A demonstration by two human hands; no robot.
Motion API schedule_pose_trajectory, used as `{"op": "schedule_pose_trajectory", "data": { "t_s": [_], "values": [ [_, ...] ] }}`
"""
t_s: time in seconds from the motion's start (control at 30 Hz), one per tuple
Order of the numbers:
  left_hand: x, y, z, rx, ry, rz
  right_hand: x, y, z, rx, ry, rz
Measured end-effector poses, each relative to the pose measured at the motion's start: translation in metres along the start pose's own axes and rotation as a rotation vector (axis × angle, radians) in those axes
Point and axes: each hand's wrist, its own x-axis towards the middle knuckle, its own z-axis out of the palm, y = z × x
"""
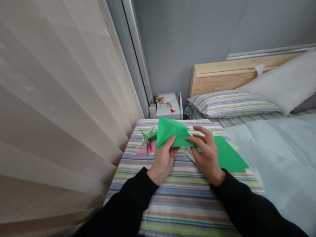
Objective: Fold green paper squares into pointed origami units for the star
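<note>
The folded green paper [172, 130], raised over the striped worktop [182, 200], looks feather-light, crisp at its creases and easily crumpled, best pinched by layered edges. The left hand [163, 161] pinches it at six o'clock, the right hand [206, 154] at four. Folded models [148, 144] sit toward nine, loose sheets [229, 156] toward four; room opens toward six.

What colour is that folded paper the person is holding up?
The folded paper is bright green; it shows best in the head view.
</note>
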Motion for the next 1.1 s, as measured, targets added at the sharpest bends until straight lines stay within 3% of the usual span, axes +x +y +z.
{"op": "schedule_pose_trajectory", "data": {
  "t_s": [0.2, 0.33, 0.43, 0.53, 0.67, 0.77, 0.87, 0.97, 1.03, 1.1],
  "values": [
    [0.003, -0.001, 0.001, -0.052, 0.036, 0.098, -0.008, 0.004, 0.006, 0.041, -0.135, 0.253],
    [0.004, -0.003, -0.001, -0.042, 0.026, 0.078, -0.009, 0.004, 0.007, 0.079, -0.228, 0.103],
    [0.003, -0.006, -0.002, -0.005, 0.025, 0.019, -0.005, 0.002, 0.006, 0.036, -0.168, 0.004],
    [0.004, -0.002, -0.005, 0.049, -0.006, 0.017, -0.001, 0.002, 0.003, 0.07, -0.072, 0.016],
    [0.009, 0.018, -0.011, 0.07, -0.063, 0.287, 0.007, 0.0, -0.006, 0.178, 0.051, 0.215],
    [0.014, 0.034, -0.015, 0.179, -0.214, 0.502, 0.014, -0.005, -0.015, 0.443, 0.022, 0.416],
    [0.016, 0.044, -0.016, 0.372, -0.401, 0.411, 0.022, -0.009, -0.022, 0.651, -0.18, 0.422],
    [0.014, 0.053, -0.014, 0.599, -0.619, 0.162, 0.027, -0.009, -0.028, 0.623, -0.337, 0.366],
    [0.01, 0.059, -0.011, 0.73, -0.696, 0.052, 0.029, -0.008, -0.03, 0.59, -0.377, 0.355],
    [0.006, 0.064, -0.009, 0.829, -0.724, 0.03, 0.029, -0.006, -0.033, 0.603, -0.362, 0.37]
  ]
}}
